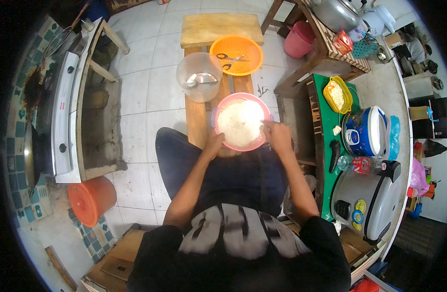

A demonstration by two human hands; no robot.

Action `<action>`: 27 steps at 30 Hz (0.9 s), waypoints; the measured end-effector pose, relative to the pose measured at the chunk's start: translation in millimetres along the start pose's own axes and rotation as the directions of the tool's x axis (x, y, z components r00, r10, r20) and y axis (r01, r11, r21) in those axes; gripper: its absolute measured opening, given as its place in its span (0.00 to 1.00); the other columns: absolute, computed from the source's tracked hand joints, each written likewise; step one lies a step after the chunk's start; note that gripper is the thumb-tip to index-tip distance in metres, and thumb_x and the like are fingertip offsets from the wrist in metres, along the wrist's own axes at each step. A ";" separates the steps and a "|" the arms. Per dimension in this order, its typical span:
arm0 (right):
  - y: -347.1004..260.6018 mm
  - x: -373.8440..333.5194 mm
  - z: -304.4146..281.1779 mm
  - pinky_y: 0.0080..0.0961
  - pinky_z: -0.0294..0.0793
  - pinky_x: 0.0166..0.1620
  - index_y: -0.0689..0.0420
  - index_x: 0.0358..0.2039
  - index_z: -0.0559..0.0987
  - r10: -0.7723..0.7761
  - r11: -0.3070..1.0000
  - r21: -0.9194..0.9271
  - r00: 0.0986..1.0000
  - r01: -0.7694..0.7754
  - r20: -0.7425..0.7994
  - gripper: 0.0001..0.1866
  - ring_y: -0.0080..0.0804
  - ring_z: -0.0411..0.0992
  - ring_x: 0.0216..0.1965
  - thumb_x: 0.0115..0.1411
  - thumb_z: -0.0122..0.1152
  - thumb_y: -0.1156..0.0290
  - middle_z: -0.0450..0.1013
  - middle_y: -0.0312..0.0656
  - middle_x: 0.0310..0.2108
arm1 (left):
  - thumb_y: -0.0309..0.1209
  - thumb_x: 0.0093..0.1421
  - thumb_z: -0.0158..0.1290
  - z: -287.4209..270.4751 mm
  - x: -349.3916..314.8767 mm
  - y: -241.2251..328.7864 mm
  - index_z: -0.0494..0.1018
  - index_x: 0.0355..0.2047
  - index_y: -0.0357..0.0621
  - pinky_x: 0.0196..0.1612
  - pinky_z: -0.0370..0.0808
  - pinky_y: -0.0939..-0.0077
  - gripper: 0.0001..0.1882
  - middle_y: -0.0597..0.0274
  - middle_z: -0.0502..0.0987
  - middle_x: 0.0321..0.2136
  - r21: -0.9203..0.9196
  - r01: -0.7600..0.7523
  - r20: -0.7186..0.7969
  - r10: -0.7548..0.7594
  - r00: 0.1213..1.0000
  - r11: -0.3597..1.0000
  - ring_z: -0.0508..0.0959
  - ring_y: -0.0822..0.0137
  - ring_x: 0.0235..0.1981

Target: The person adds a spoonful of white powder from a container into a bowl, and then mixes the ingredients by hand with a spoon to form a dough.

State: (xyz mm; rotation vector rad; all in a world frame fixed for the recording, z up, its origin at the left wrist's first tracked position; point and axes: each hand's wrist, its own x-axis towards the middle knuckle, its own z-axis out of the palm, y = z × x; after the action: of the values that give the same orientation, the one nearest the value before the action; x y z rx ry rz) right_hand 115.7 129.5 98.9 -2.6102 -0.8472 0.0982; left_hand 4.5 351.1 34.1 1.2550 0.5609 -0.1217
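Observation:
A round pink basin (265,142) with purple side handles is held level over my lap. Pale, off-white contents fill it; I cannot tell whether they are flour or grains. My left hand (215,144) is closed on the basin's lower left rim. On the right rim, near the handle, the fingers of my right hand (278,135) are closed too. Just beyond the basin are a translucent plastic tub (188,68) with a metal spoon (200,81) in it and an orange colander (252,48) with scissors (227,58) lying inside.
The tub and colander stand on a low wooden bench (198,121). To the right, a green-topped counter (322,112) bears a yellow basket (347,102), a blue rice cooker (364,131), a plastic bottle (354,164) and a large grey cooker (364,197). A stove (63,112) and an orange bucket (89,199) are at left.

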 end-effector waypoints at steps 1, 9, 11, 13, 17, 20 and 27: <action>0.6 2.3 5.4 0.42 0.78 0.34 0.50 0.40 0.85 0.052 0.998 -0.025 0.993 -0.055 -0.108 0.11 0.50 0.77 0.25 0.57 0.61 0.66 0.78 0.51 0.26 | 0.22 0.49 0.46 5.1 -1.6 5.5 0.60 0.60 0.32 0.56 0.68 0.72 0.34 0.55 0.70 0.51 -0.002 0.001 0.011 -0.001 1.000 1.000 0.70 0.61 0.52; 0.8 -8.9 -13.2 0.41 0.78 0.36 0.53 0.39 0.85 -0.099 0.993 0.061 0.995 0.099 -0.003 0.11 0.48 0.79 0.30 0.58 0.61 0.67 0.79 0.52 0.31 | 0.22 0.48 0.48 0.2 -3.1 -7.9 0.62 0.59 0.31 0.57 0.67 0.73 0.33 0.54 0.71 0.52 -0.123 -0.047 -0.091 0.035 0.995 0.991 0.69 0.60 0.54; -1.1 -6.1 -6.8 0.40 0.77 0.35 0.52 0.41 0.84 -0.068 0.998 0.006 0.995 0.069 -0.072 0.12 0.46 0.79 0.29 0.58 0.59 0.69 0.79 0.50 0.29 | 0.21 0.48 0.49 2.1 -0.3 -10.9 0.61 0.59 0.31 0.57 0.68 0.72 0.34 0.54 0.71 0.52 0.021 -0.104 -0.055 0.105 0.993 0.994 0.70 0.60 0.54; -4.0 -5.6 12.0 0.40 0.77 0.33 0.51 0.45 0.83 -0.027 0.996 -0.086 0.992 0.016 -0.124 0.14 0.44 0.78 0.26 0.58 0.59 0.70 0.78 0.47 0.25 | 0.20 0.47 0.49 6.3 6.4 -14.7 0.61 0.60 0.31 0.56 0.68 0.72 0.35 0.54 0.71 0.52 0.163 -0.173 -0.004 0.176 0.984 0.971 0.70 0.60 0.55; -23.1 -10.3 -1.5 0.37 0.77 0.34 0.51 0.47 0.82 -0.306 0.948 -0.021 0.931 0.316 0.199 0.17 0.42 0.78 0.29 0.56 0.60 0.71 0.78 0.45 0.29 | 0.19 0.47 0.49 -21.3 10.6 -34.3 0.61 0.61 0.33 0.54 0.71 0.71 0.36 0.55 0.72 0.51 0.047 -0.183 -0.120 0.187 0.975 0.982 0.73 0.59 0.52; -8.3 -4.9 -12.1 0.36 0.77 0.34 0.51 0.49 0.81 -0.312 0.949 -0.033 0.949 0.313 0.038 0.20 0.41 0.78 0.31 0.55 0.58 0.73 0.77 0.43 0.29 | 0.19 0.48 0.48 -22.1 1.9 -17.3 0.59 0.63 0.34 0.53 0.71 0.71 0.37 0.55 0.71 0.52 -0.003 -0.101 -0.057 0.101 0.993 0.995 0.73 0.59 0.51; -15.2 -30.9 0.8 0.42 0.78 0.35 0.49 0.49 0.81 -0.045 0.996 -0.067 0.993 0.052 0.105 0.19 0.48 0.78 0.31 0.57 0.55 0.76 0.78 0.51 0.34 | 0.19 0.49 0.46 0.3 -15.5 -7.5 0.56 0.64 0.33 0.56 0.69 0.71 0.38 0.54 0.70 0.54 -0.108 -0.143 -0.156 0.125 0.980 0.984 0.72 0.59 0.52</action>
State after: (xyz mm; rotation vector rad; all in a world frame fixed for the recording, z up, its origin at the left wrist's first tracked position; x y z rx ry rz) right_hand 82.0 123.2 102.4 -2.6666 -0.9658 0.1957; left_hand -11.6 345.1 34.9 1.1877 0.6012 0.1186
